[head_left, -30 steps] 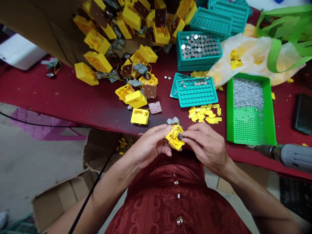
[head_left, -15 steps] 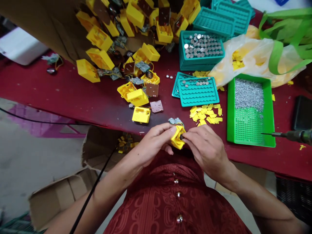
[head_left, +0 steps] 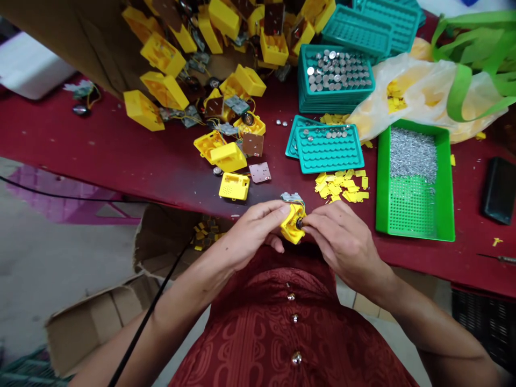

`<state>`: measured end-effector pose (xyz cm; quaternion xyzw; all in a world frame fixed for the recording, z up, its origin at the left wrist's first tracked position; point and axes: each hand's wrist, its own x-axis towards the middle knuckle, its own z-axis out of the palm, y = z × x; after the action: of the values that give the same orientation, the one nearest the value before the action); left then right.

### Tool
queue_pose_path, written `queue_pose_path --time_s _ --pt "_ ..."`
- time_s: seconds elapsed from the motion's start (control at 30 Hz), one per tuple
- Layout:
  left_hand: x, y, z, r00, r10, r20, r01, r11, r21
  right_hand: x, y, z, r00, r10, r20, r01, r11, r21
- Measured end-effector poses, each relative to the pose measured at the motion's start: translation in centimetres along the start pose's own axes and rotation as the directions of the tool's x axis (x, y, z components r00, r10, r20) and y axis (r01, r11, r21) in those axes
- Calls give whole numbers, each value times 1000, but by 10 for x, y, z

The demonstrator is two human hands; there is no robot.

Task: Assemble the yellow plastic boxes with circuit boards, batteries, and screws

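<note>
My left hand point(head_left: 252, 234) grips a small yellow plastic casing point(head_left: 289, 230) by its left side, its hollow side showing. At the casing's right side, the fingertips of my right hand point(head_left: 349, 236) pinch a small dark round part point(head_left: 299, 223), probably a speaker; its rim is partly hidden by the fingers. A grey-green circuit board point(head_left: 291, 197) with thin wires dangles just beyond the casing. Both hands are close together at the table's front edge.
Yellow casings point(head_left: 234, 186) with wired boards pile up at the back left. Teal trays point(head_left: 330, 156) hold silvery discs. Loose yellow plates point(head_left: 342, 185) lie beside a green basket point(head_left: 449, 188) of small metal pieces. A screwdriver tip point(head_left: 506, 259) shows at the right edge.
The screwdriver has swung right and down, mostly out of view, away from the green basket. My hands keep the same grip, and the casing has turned slightly, showing more of the round part.
</note>
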<state>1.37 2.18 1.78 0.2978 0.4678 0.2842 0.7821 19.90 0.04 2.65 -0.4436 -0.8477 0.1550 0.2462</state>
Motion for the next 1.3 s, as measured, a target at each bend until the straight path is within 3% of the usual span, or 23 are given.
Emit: queue_pose_path --time_s 0.3,0.6,0.8,0.9,1.03,1.17,1.3 --pt "5 -4 -4 1000 -9 23 11 999 -52 -2 -1 1 999 -12 46 15 997 -70" --pt "5 -4 3 999 31 -22 -28 994 110 5 -11 -10 972 31 232 19 977 -211" --pt "5 -5 4 997 22 69 -20 999 -27 7 -11 -7 985 -7 172 51 967 -251" --pt "4 -6 5 988 54 143 -49 998 -37 7 -8 -5 991 -21 132 47 979 -199" --pt "6 -9 3 978 62 200 -76 995 65 5 -1 -4 996 7 86 -6 1000 -6" --pt "9 -13 2 980 59 191 -73 995 69 1 2 -3 996 44 83 -53 992 111" --pt "8 -16 5 986 66 156 -78 994 73 -2 -1 -2 995 58 85 -64 995 75"
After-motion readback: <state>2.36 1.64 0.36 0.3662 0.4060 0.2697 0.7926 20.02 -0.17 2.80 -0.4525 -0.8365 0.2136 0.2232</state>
